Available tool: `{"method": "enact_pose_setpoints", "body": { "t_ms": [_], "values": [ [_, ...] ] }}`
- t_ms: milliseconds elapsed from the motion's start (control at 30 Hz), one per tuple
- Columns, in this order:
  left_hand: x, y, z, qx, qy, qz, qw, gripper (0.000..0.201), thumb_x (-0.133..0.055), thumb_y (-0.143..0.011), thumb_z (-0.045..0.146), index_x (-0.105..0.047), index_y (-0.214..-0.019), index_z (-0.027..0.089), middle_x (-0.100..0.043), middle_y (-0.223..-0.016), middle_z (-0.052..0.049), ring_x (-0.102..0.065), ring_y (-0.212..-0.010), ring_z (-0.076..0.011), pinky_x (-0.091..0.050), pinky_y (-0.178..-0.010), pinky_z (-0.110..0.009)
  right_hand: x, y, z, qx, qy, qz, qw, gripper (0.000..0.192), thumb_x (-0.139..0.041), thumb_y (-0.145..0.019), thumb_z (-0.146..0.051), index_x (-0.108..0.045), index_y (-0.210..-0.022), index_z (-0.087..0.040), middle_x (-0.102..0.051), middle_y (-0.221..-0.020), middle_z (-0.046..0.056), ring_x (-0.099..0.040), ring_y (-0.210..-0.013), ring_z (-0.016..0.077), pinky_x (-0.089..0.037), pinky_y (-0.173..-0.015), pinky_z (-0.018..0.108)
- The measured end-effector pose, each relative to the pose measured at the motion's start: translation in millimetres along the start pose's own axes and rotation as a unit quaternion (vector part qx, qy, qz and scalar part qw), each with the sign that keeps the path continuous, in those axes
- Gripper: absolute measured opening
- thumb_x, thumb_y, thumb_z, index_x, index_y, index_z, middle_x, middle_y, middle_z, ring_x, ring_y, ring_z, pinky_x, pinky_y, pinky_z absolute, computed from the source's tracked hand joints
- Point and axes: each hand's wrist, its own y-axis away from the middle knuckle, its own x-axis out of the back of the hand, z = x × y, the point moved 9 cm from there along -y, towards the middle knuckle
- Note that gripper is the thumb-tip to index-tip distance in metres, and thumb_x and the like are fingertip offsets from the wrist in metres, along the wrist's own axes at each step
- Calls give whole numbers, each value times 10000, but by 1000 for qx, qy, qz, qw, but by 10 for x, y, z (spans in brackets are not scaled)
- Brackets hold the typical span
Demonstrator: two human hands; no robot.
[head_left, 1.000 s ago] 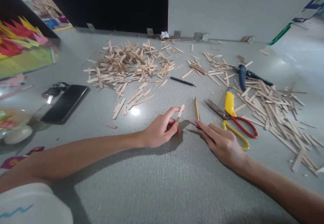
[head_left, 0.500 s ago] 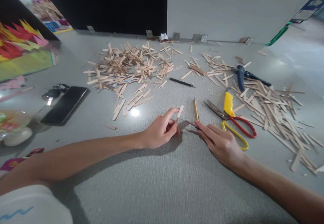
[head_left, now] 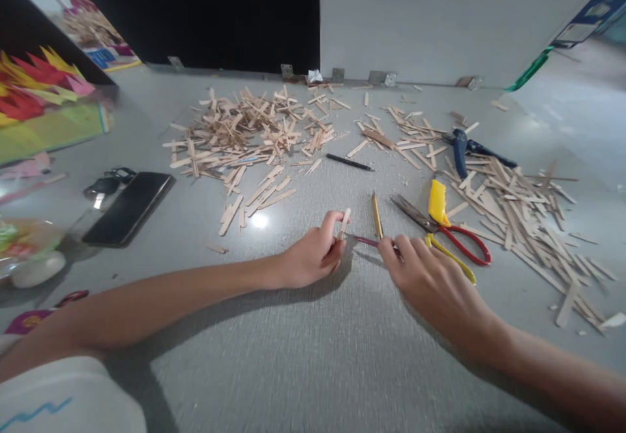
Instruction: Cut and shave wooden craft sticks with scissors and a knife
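My left hand (head_left: 317,250) pinches a short piece of wooden craft stick (head_left: 345,221), which stands up between thumb and fingers. My right hand (head_left: 425,270), palm down, is closed round a slim dark-red tool (head_left: 366,241); its thin tip points left, close to the stick. Its kind cannot be made out, and its rear part is hidden under the fingers. Just beyond the right fingers lies a yellow pencil (head_left: 376,214). Scissors (head_left: 433,226) with red and yellow handles lie beside this hand, one handle partly behind it.
A yellow-handled cutter (head_left: 437,201) and dark-blue pliers-like tool (head_left: 460,149) lie to the right, by scattered craft sticks (head_left: 531,218). A stick pile (head_left: 244,123) and black pen (head_left: 349,162) lie farther back. A phone (head_left: 130,209) is left; a white container (head_left: 68,397) stands near.
My right hand has rolled so its knuckles face up more, with the tool still in it. My left hand keeps the stick piece, which is now more upright. The view has shifted slightly.
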Motion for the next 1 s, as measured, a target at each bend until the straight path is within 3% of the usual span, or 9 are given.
{"method": "enact_pose_setpoints", "body": {
  "t_ms": [67,200,333,500,800,1000],
  "values": [
    [4,-8,25,-12,4,-3,1000,249,-425,-1091,362,-305,-1261,225,-559,-586,126,-502,-441,-129,-386,-514,-225,-46,-58,-51,-1,25,-42,999,323,-455,-899,70,-637,-906,-197,-613,-731,55,-561,-616,191,-392,-505,296],
    [23,-8,65,-34,-13,6,999,259,-418,-1105,376,-343,-1290,210,-588,-592,110,-520,-448,-132,-398,-536,-236,-139,-139,-111,-2,47,-87,995,248,-484,-949,10,-632,-1068,-148,-616,-712,26,-542,-556,178,-294,-480,290],
    [0,5,8,-23,-28,18,999,325,-403,-1099,351,-355,-1374,186,-564,-585,114,-538,-463,-141,-417,-551,-245,-84,-253,-105,11,44,-85,995,234,-510,-902,25,-561,-845,-197,-609,-665,32,-561,-542,173,-251,-482,290],
    [3,36,-26,-15,-37,47,998,442,-378,-1116,365,-268,-1477,136,-573,-611,99,-566,-493,-155,-452,-576,-268,-45,-359,-165,20,40,-81,996,278,-459,-895,58,-559,-816,-189,-585,-635,14,-519,-484,146,-193,-464,299],
    [38,51,-43,-47,-90,68,993,497,-411,-1092,280,-226,-1521,112,-573,-653,90,-561,-476,-149,-456,-572,-276,-455,-474,-48,36,-59,-167,984,251,-465,-952,30,-566,-870,-185,-664,-644,31,-493,-439,120,-146,-451,306],
    [27,41,-20,-36,-113,65,991,467,-351,-1111,326,-239,-1516,121,-531,-623,109,-541,-473,-144,-401,-528,-245,-155,-526,-116,22,12,-227,973,329,-406,-922,80,-640,-879,-147,-683,-628,67,-541,-419,141,-104,-419,298]
  ]
}}
